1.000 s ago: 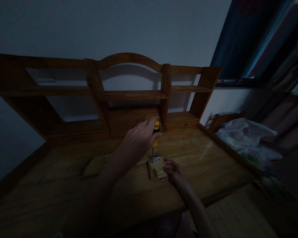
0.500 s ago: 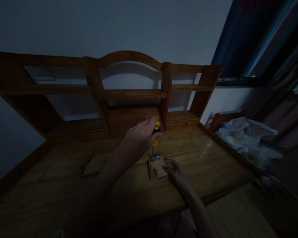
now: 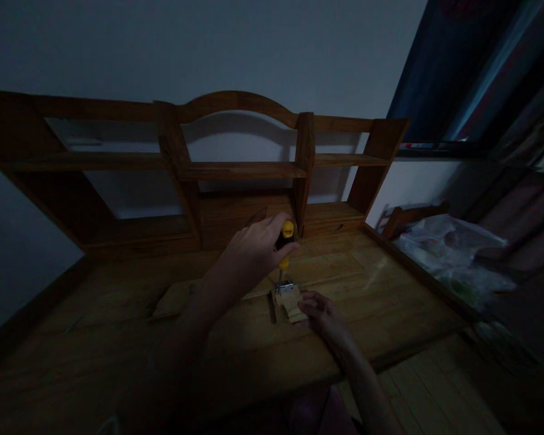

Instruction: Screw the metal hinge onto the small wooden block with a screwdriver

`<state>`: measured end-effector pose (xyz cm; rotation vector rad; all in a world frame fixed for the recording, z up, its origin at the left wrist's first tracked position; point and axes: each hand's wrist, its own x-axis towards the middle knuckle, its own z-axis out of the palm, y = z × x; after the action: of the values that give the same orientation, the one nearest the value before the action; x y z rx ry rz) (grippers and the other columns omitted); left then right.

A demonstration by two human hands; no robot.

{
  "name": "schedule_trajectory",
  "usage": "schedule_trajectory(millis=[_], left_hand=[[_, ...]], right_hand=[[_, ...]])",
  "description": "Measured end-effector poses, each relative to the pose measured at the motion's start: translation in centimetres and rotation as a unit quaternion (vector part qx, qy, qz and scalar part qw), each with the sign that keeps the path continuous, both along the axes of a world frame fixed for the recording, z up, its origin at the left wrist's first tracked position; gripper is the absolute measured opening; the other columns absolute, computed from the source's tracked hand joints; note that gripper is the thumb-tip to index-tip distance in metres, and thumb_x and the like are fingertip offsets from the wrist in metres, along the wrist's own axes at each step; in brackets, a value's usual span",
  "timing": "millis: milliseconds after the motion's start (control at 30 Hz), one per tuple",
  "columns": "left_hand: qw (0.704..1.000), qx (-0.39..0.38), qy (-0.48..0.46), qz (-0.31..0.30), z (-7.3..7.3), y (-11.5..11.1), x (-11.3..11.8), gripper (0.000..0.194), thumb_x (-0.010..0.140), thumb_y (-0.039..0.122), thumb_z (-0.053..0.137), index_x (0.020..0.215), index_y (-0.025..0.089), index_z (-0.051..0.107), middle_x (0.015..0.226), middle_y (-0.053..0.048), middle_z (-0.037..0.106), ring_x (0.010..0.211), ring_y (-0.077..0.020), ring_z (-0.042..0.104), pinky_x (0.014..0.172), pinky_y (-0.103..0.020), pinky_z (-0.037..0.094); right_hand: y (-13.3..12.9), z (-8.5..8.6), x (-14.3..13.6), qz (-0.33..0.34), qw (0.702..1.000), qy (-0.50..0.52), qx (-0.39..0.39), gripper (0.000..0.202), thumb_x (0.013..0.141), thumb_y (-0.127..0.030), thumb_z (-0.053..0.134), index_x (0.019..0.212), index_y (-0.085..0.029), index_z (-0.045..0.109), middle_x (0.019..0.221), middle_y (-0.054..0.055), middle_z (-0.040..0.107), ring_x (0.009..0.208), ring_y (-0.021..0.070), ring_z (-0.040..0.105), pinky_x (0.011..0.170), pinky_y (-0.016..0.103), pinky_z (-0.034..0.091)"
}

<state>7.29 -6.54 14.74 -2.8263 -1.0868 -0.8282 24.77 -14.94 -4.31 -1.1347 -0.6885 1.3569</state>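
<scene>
My left hand [image 3: 260,243] is closed around the yellow and black handle of a screwdriver [image 3: 287,231]. The screwdriver stands nearly upright, its shaft pointing down at a small metal hinge [image 3: 284,286]. That hinge lies along the far edge of a small wooden block [image 3: 292,304], and the tip's exact contact is too dark to make out. With fingers and thumb, my right hand [image 3: 323,314] grips the block's right side on the desk. Under and left of the block, a second wooden piece [image 3: 274,308] partly shows.
The wooden desk [image 3: 399,302] carries a shelf unit [image 3: 242,172] along its back. A flat wooden board [image 3: 174,299] lies left of my forearm, and a small thin object [image 3: 74,324] farther left. Plastic bags [image 3: 453,248] sit beyond the right edge.
Very little differs. The wooden block has tilted slightly under my right hand, and the view has shifted a touch. My left hand keeps its hold on the screwdriver.
</scene>
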Motion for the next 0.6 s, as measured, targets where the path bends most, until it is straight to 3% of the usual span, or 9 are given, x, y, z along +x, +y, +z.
schedule_trajectory(millis=[267,467,600], left_hand=[[1.000,0.012,0.015,0.000,-0.39,-0.24,-0.17,0.043,0.091,0.030,0.054,0.130,0.018,0.041,0.107,-0.009,0.065,0.086,-0.0197,0.066,0.078,-0.031,0.050],[0.999,0.007,-0.015,-0.028,-0.18,0.35,0.11,0.036,0.091,0.051,0.054,0.108,0.019,0.051,0.095,-0.006,0.065,0.086,-0.0209,0.064,0.076,-0.031,0.049],[0.999,0.004,-0.021,-0.048,-0.10,0.71,0.07,0.025,0.094,0.039,0.053,0.108,0.019,0.055,0.094,-0.005,0.065,0.084,-0.0189,0.063,0.076,-0.031,0.048]], right_hand=[[0.01,-0.04,-0.07,0.006,1.000,-0.001,0.012,0.031,0.064,-0.036,0.081,0.086,-0.022,0.063,0.075,-0.001,0.066,0.070,0.0191,0.066,0.062,0.033,0.057],[0.20,-0.37,0.05,0.010,1.000,-0.011,0.011,0.034,0.064,-0.037,0.081,0.086,-0.021,0.062,0.076,0.000,0.066,0.070,0.0196,0.066,0.062,0.033,0.056],[0.22,-0.67,0.17,0.017,1.000,-0.010,0.021,0.032,0.067,-0.038,0.079,0.087,-0.022,0.061,0.074,-0.001,0.065,0.070,0.0186,0.065,0.062,0.033,0.056]])
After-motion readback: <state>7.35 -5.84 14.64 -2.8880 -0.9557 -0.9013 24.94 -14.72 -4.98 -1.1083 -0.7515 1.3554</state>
